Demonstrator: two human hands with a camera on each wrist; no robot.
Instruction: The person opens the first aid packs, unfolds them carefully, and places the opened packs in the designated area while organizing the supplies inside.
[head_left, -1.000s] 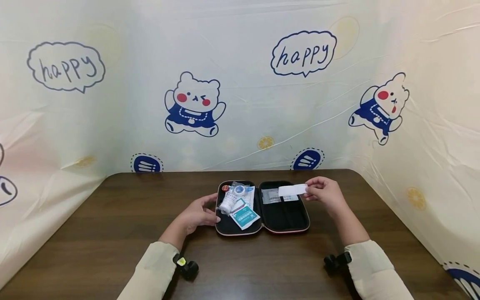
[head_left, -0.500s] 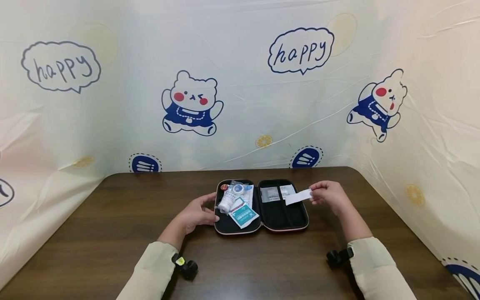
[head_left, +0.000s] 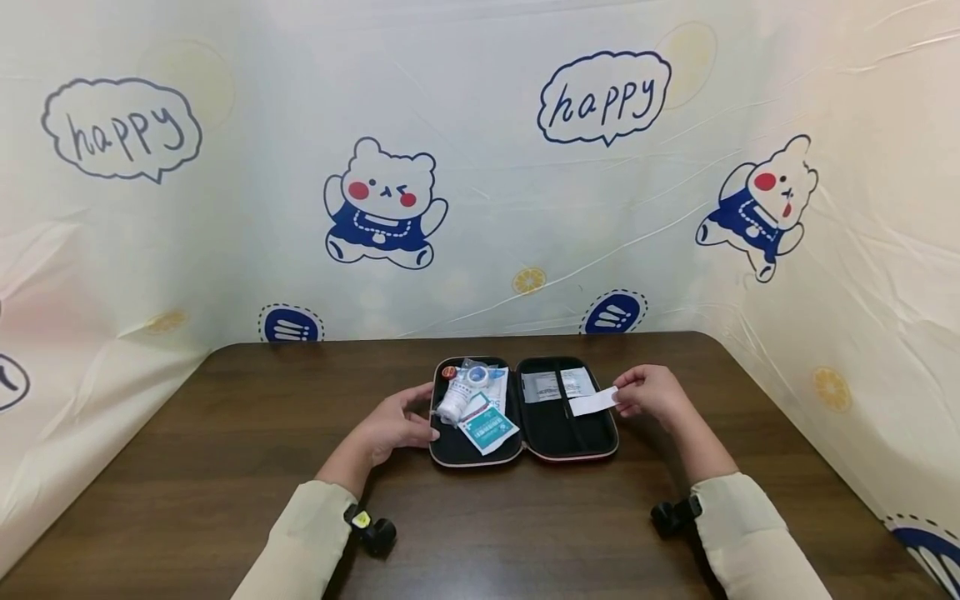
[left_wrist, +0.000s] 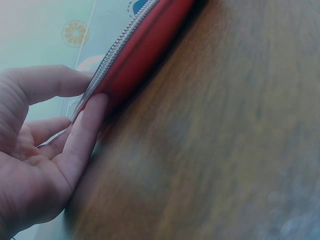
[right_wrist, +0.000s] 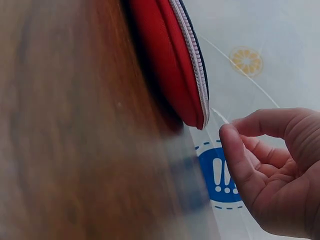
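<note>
A zippered case (head_left: 480, 457), red outside with black lining, lies spread flat on the table. My left hand (head_left: 392, 429) grips its left rim; in the left wrist view the thumb and fingers pinch the zipper edge (left_wrist: 117, 47). Between thumb and forefinger, my right hand (head_left: 651, 392) pinches one end of a narrow white strip (head_left: 592, 402). The strip's free end hangs over the case's right half, near the black elastic band. In the right wrist view the hand (right_wrist: 275, 165) is beside the red side of the case, and the strip shows only as a thin edge.
The left half holds a white bottle (head_left: 453, 404) in clear plastic, a tape roll (head_left: 477, 377), a teal and white packet (head_left: 489, 429) and a small red round item (head_left: 448, 372). Flat clear packets (head_left: 540, 387) sit under the band on the right. Behind the table (head_left: 480, 533) hangs a printed curtain.
The white strip was level and higher over the right half; it has come down toward the middle and tilted, with the right hand lower. The left hand stays on the rim.
</note>
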